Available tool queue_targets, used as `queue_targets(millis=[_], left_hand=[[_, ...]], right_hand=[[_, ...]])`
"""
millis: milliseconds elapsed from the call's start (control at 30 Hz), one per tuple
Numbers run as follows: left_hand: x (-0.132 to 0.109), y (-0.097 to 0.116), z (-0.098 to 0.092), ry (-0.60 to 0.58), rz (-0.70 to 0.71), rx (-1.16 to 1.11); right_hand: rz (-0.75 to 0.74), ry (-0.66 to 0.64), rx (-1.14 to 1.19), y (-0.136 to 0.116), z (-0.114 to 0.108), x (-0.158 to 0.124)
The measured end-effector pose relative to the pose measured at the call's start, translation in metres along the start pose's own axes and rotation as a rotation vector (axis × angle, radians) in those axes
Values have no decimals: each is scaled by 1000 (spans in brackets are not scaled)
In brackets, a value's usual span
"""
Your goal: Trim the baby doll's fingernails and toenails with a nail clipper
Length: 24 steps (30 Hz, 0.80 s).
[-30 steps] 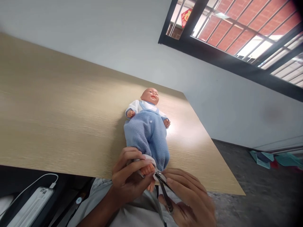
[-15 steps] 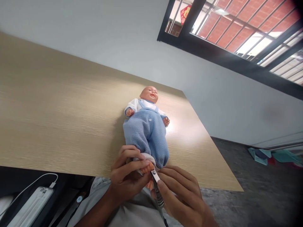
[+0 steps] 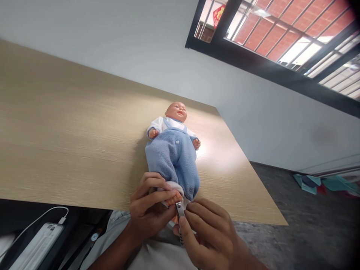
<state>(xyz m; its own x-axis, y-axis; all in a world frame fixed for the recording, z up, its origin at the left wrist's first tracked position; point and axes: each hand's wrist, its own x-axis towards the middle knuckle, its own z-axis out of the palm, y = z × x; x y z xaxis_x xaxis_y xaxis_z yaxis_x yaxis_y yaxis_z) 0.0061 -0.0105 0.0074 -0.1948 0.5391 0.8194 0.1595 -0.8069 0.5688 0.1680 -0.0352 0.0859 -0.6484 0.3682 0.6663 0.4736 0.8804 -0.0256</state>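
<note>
A baby doll (image 3: pixel 174 150) in blue fleece overalls and a white top lies on its back on the table, feet toward me. My left hand (image 3: pixel 153 202) is closed around the doll's foot (image 3: pixel 173 199), whose orange-toned toes show below a white cuff. Between the thumb and fingers of my right hand (image 3: pixel 208 232) is a metal nail clipper (image 3: pixel 180 215). Its head is right at the toes; whether the jaws touch them I cannot tell. My fingers hide part of the clipper's lever and handle.
The wooden table (image 3: pixel 84 131) reaches far to the left, and its right edge slants toward me. A white power bank (image 3: pixel 38 245) with a cable lies at lower left. Behind stands a wall with a barred window (image 3: pixel 281 33). Teal items (image 3: pixel 309 183) are on the floor at right.
My right hand has shifted the nail clipper slightly left and turned it more upright at the toes. The left hand keeps its hold on the doll's foot.
</note>
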Motion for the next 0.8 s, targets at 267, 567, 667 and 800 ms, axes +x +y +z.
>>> queue_targets(millis=[267,567,667,800], left_hand=[[1,0,0,-5,8,1],[0,0,1,8,4,-18],[1,0,1,5,2,-18],[1,2,1,3,-7,6]], right_hand=[[71,-50,-13,-2,1,6],[22,-78,-76,-1,-2,11],[35,-93,-75,-1,-2,8],[23,-108,-30,-8,-7,1]])
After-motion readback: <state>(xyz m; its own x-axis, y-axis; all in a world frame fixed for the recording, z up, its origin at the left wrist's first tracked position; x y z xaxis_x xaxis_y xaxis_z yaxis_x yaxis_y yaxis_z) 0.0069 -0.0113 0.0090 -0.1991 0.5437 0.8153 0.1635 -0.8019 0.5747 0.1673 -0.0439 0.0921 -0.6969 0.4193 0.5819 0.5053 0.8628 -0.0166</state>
